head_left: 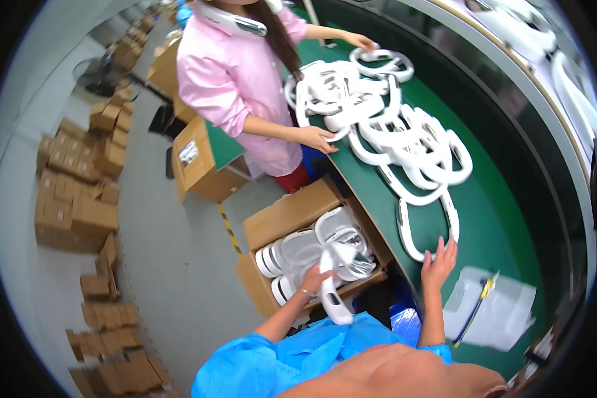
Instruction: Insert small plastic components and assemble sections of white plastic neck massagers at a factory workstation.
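Note:
My left hand point(316, 279) is shut on a white curved plastic band point(331, 292), held over an open cardboard box point(282, 219) that holds several more white bands. My right hand point(439, 264) reaches with fingers spread onto the green work surface point(497, 225), touching the near end of a white U-shaped band point(426, 225). A pile of the same white bands point(385, 119) covers the green surface farther away.
A person in a pink coat stands on the far side, one hand point(317, 138) at the pile's edge and the other hand point(360, 41) at its far end. A stack of clear plastic bags point(491, 308) lies by my right arm. Cardboard boxes point(79, 192) line the floor at left.

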Tool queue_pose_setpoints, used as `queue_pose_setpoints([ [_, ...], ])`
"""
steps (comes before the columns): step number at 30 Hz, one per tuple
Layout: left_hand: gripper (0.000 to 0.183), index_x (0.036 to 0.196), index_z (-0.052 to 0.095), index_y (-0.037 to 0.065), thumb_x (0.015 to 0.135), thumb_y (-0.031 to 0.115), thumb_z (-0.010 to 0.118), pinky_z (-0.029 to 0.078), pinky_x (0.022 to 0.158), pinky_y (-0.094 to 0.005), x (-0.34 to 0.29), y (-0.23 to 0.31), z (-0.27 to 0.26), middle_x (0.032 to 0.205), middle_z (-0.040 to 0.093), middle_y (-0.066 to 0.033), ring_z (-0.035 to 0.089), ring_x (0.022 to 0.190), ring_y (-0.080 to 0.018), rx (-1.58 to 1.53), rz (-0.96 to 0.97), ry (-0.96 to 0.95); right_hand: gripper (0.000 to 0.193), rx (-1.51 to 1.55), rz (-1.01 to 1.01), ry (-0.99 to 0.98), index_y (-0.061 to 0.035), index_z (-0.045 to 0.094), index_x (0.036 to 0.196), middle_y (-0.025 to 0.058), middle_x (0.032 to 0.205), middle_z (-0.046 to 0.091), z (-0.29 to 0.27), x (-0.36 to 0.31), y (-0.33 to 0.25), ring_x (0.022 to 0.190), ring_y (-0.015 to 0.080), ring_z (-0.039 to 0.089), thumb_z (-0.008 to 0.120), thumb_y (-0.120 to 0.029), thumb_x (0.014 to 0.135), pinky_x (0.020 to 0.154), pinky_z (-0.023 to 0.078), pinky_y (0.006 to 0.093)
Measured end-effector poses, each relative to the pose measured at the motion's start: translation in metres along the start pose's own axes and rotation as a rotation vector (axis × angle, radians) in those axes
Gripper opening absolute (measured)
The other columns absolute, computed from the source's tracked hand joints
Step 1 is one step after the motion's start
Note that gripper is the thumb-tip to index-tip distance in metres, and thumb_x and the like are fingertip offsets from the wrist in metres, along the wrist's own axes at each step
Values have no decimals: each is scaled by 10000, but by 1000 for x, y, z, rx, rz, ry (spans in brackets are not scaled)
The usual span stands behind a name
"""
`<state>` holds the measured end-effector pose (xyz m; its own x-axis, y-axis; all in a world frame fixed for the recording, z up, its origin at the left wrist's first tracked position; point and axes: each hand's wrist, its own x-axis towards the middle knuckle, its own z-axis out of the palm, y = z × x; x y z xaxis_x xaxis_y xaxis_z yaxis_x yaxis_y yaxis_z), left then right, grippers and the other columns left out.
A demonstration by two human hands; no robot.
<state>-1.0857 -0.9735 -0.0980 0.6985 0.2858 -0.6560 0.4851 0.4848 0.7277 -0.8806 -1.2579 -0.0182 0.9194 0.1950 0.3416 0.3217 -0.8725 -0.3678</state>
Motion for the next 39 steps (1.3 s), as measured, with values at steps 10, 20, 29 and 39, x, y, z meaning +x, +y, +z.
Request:
queue_pose_setpoints([
  [10,281,1099,553,14,853,122,636,522,768,-306,52,48,148,950,660,-69,633,853,-151,73,144,-62,504,222,54,-260,-25,580,1169,244,1413,319,28,53,70,1188,440,414,587,63,673,1003,342,447],
  [20,235,993,557,8,806,115,650,494,603,-291,84,44,158,769,619,-51,602,650,-140,170,185,-74,465,152,317,-183,-62,578,1197,232,1398,362,14,16,122,1247,408,394,600,4,737,1026,338,422],
  [29,317,899,577,-9,714,214,706,490,722,-408,86,29,172,846,648,-189,637,796,-330,501,205,191,441,180,344,-93,19,537,1204,227,1399,371,-24,-46,102,1261,376,396,603,-47,772,968,376,405],
  [39,411,1005,525,1,740,267,693,477,792,-412,73,27,191,930,635,-208,620,897,-352,613,238,277,391,224,265,-100,-2,556,1187,195,1299,496,-53,-65,90,1104,322,535,582,-22,798,747,471,331],
])
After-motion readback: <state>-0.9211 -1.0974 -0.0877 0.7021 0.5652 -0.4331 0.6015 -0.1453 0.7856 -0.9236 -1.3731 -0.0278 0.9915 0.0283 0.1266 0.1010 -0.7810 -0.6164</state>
